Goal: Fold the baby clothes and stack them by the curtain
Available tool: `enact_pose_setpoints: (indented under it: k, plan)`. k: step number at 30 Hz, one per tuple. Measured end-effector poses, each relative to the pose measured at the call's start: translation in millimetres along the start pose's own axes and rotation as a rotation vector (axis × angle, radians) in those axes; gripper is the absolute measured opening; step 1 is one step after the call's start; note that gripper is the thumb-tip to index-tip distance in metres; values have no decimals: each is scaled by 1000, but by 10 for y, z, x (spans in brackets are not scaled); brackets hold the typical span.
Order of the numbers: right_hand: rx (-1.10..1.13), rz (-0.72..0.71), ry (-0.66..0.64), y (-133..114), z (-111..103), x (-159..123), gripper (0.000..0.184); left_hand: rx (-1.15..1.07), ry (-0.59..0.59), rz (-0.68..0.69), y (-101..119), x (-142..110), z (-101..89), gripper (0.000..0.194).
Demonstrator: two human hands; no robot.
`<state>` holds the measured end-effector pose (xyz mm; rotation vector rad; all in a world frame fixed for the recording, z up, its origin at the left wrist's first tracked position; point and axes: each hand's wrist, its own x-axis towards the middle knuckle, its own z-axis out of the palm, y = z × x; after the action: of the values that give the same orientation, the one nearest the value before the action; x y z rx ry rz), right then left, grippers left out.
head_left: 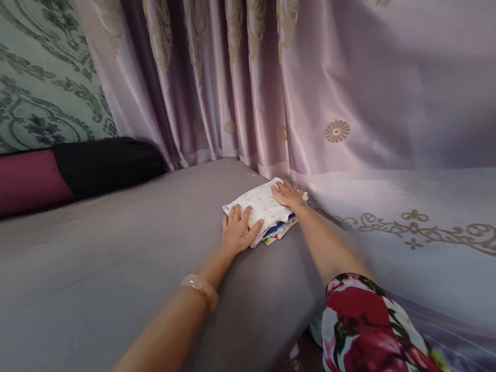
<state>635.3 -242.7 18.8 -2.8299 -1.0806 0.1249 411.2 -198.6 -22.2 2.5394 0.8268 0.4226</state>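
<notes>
A small stack of folded clothes (259, 200) lies near the far edge of the grey mattress (132, 256), close to the curtain. Its top piece is white with a faint small print; blue and multicoloured layers show at the right side. My left hand (239, 230) rests on the stack's near left corner, fingers spread. Across the far right part of the top lies my right hand (289, 195), its fingers stretched out flat. Neither palm's underside can be seen.
A long maroon and black bolster (65, 174) lies against the patterned green wall (33, 60) at the left. Shiny pink curtains (251, 79) hang behind the bed and down its right side. Below the mattress edge, a dark floor gap (294, 370) shows.
</notes>
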Motion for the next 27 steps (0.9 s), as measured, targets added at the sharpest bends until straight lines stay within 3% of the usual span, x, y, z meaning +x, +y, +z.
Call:
enact_pose_setpoints:
  k: [4,7,11,18,21,27]
  plan:
    - [22,7,-21,-31,-73,-40,61,-71,-62,13,-71,-34,-117,68]
    - [54,-37,-2,-171,-108,-167,62,-36,-44,-26,-301,-131,-284,61]
    - [81,-168,-22,-439,-28,-435,64,152,-30,-131,-878,-336,-547,60]
    - [14,-166,1,-553,76,-553,61,387,-66,-337,-1962,-872,-977,65]
    - [4,-154,-36,-549,46,-548,62,413,-33,-402,-2279,-1154,-1204,63]
    - [46,-242,92,-569,236,-467,76,445,94,-570,-2752,-1723,-1746,56]
